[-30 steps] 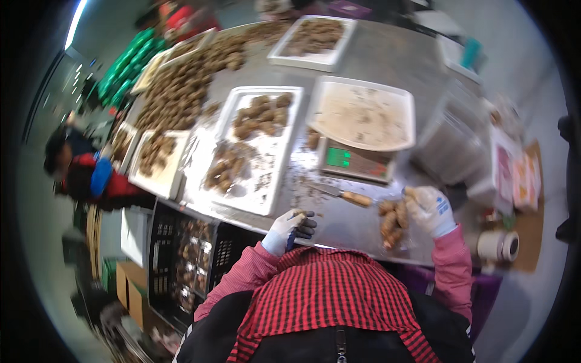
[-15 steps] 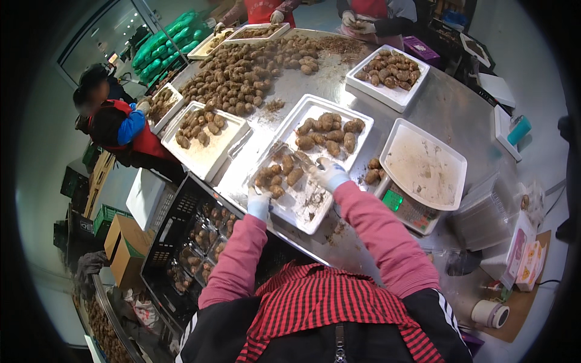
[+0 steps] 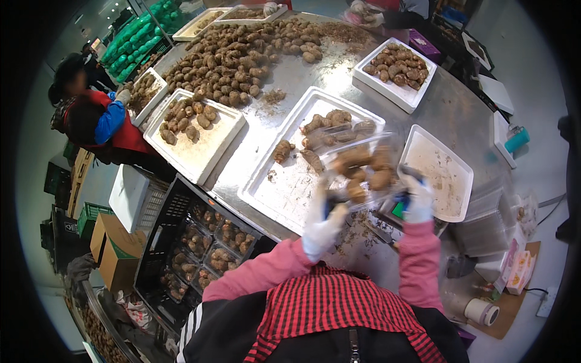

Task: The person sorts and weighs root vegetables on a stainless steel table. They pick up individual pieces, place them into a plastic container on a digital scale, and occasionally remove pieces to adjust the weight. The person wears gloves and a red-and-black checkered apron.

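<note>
Clear box (image 3: 363, 169) of brown tubers: we grip it in both gloved hands, left (image 3: 324, 221), right (image 3: 416, 196), lifted level above the tray (image 3: 266, 187) on the bench (image 3: 448, 115), so nothing spills.

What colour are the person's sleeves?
Pink, seen in the head view: the long sleeves above white-gloved hands.

Bright even overhead light, soft glare on the dull grey steel table (image 3: 448, 115), faint shadows, motion blur over both white-gloved hands and the clear plastic box of brown tubers (image 3: 363, 169), strong fisheye bending, black vignette at rim.
</note>
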Demonstrator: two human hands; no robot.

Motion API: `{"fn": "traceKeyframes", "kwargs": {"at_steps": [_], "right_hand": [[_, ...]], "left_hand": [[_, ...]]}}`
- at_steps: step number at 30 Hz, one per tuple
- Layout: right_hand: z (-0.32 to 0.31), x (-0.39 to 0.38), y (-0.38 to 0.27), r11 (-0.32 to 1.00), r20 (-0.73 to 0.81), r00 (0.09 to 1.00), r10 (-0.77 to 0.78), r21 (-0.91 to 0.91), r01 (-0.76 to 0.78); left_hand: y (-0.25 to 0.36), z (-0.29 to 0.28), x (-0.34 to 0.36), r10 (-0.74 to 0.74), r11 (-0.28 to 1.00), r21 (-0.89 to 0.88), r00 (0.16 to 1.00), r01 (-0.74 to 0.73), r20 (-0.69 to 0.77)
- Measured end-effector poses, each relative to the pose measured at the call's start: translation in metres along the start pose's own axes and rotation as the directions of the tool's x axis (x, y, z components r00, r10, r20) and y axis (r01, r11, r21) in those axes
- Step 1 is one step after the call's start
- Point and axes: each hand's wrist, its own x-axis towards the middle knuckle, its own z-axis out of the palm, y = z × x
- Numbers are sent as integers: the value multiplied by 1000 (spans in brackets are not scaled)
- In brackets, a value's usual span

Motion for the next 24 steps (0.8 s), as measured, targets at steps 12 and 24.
{"fn": "traceKeyframes", "kwargs": {"at_steps": [12,24], "right_hand": [[-190,-3,70,969,-568,813,129,245,17],[-43,-7,-27,354,-11,834,-551,-908,222]], "left_hand": [[-43,-19,96,109,609,741,954,-285,277],[-52,-111,155,-3,163,931,944,-326,331]]}}
